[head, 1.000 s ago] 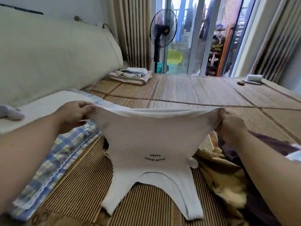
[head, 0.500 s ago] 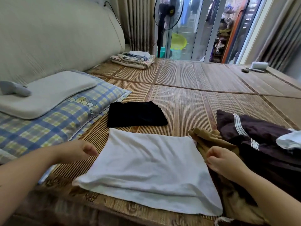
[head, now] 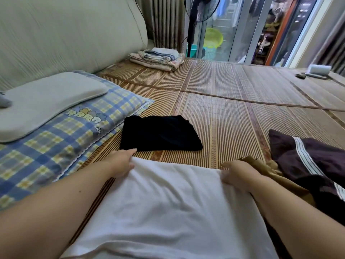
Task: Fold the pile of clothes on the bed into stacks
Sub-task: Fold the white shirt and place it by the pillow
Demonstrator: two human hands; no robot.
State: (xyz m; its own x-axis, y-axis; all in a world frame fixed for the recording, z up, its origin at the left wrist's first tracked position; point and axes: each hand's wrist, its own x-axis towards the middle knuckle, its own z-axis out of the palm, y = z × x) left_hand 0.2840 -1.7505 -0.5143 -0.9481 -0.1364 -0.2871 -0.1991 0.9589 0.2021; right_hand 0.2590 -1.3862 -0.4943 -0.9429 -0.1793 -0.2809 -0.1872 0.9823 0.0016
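A white garment point(head: 168, 208) lies flat on the bamboo mat point(head: 233, 116) right in front of me. My left hand point(head: 122, 161) holds its far left corner, fingers tucked at the cloth's edge. At the far right corner my right hand point(head: 236, 173) grips the edge with curled fingers. A folded black garment point(head: 158, 134) sits on the mat just beyond the white one. To the right is the unfolded pile: a brown cloth point(head: 265, 169) and a dark garment with white stripes point(head: 306, 161).
A plaid blue pillow point(head: 61, 143) with a grey cushion point(head: 43, 101) on it lies at the left, against a beige headboard point(head: 65, 34). Folded blankets point(head: 158, 57) sit at the far end near a fan point(head: 197, 15) and glass doors. A white roll point(head: 319, 69) rests far right.
The white garment, held up a second ago, was laid flat on the mat. Both hands have since moved forward from its sides to its far corners and taken hold.
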